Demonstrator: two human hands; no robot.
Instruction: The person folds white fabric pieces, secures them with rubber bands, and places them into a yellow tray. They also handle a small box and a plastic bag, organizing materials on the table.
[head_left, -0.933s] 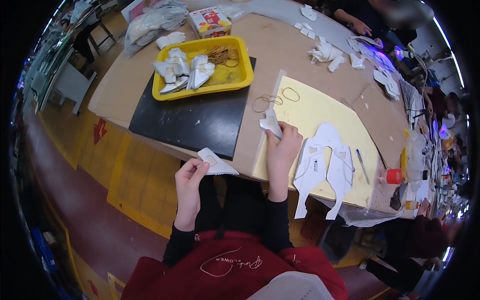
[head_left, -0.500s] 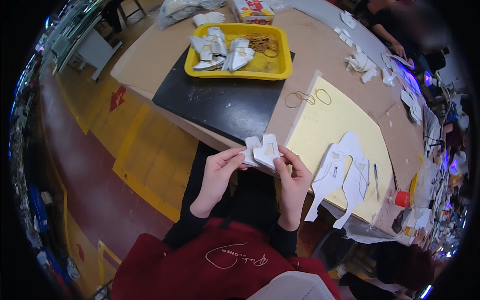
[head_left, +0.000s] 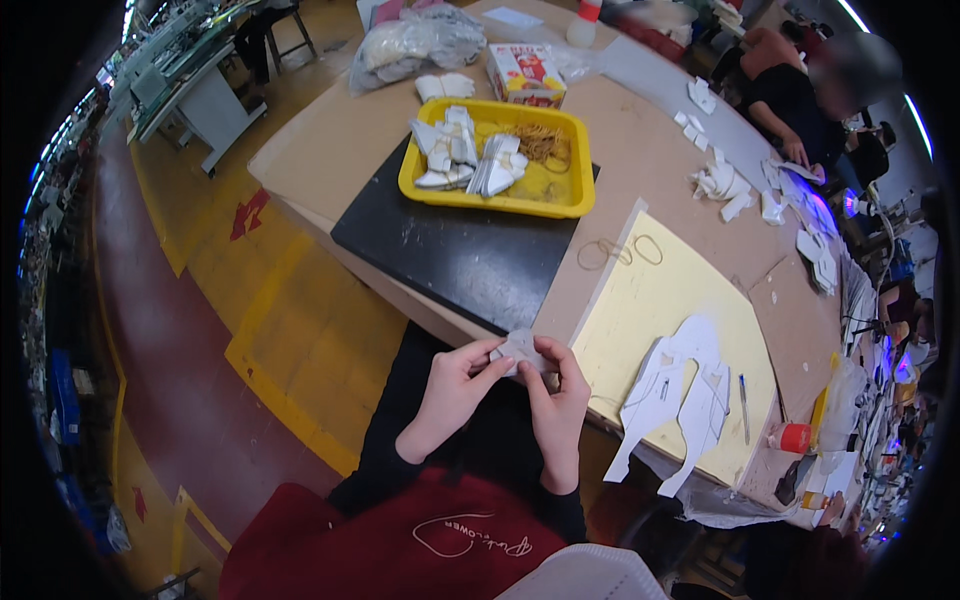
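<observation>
Left hand [head_left: 452, 392]: we pinch the small white cut piece [head_left: 520, 350].
Right hand [head_left: 556, 398]: we grip the same piece.
Nearby: yellow sheet [head_left: 660, 300] just beside.

**Workroom: floor and furniture**

Floor [head_left: 190, 330] dark red with yellow marked lanes and red arrows. Large tan worktable [head_left: 650, 150] runs from near right to far centre, bearing a black mat [head_left: 450, 260] and a yellow sheet [head_left: 670, 300]. Grey bench [head_left: 190, 80] far left. Bright strip light [head_left: 915, 120] far right.
</observation>
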